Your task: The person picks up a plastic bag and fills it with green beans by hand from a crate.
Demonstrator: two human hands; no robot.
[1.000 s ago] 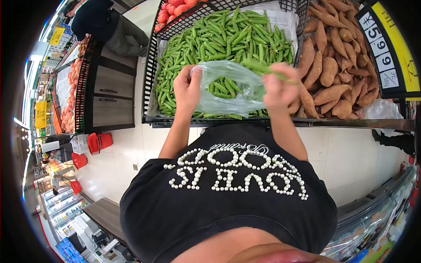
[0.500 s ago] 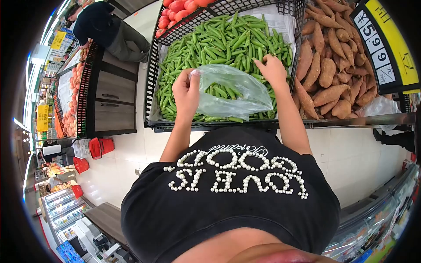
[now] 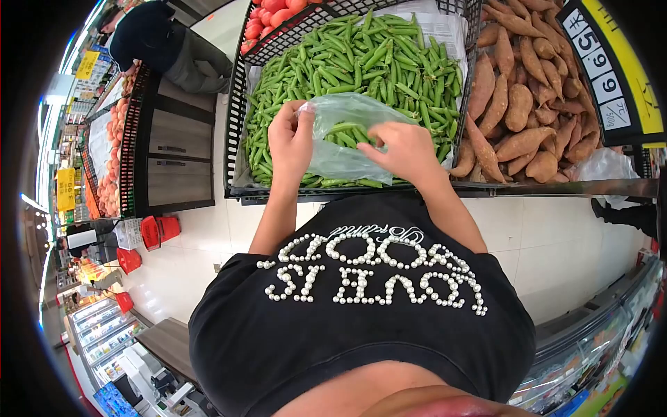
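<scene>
My left hand (image 3: 290,139) is closed on the gathered edge of a clear plastic bag (image 3: 333,163), holding it over the heap of green pea pods (image 3: 347,55). Several pods show inside the bag's open mouth. Over the right side of that mouth is my right hand (image 3: 406,149), its fingers curled inward and smeared by motion. I cannot tell if a pod is between them. A black plastic crate (image 3: 236,121) lined with newspaper holds the pods.
Sweet potatoes (image 3: 517,111) fill the bin to the right, beside a price sign (image 3: 604,69). Tomatoes (image 3: 278,17) lie behind the crate. A metal ledge (image 3: 556,186) runs along the front. A person in dark clothes (image 3: 149,38) stands at the left stall.
My right hand has moved left and down from the heap of pods to the bag's mouth. My left hand still grips the bag, slightly higher in view.
</scene>
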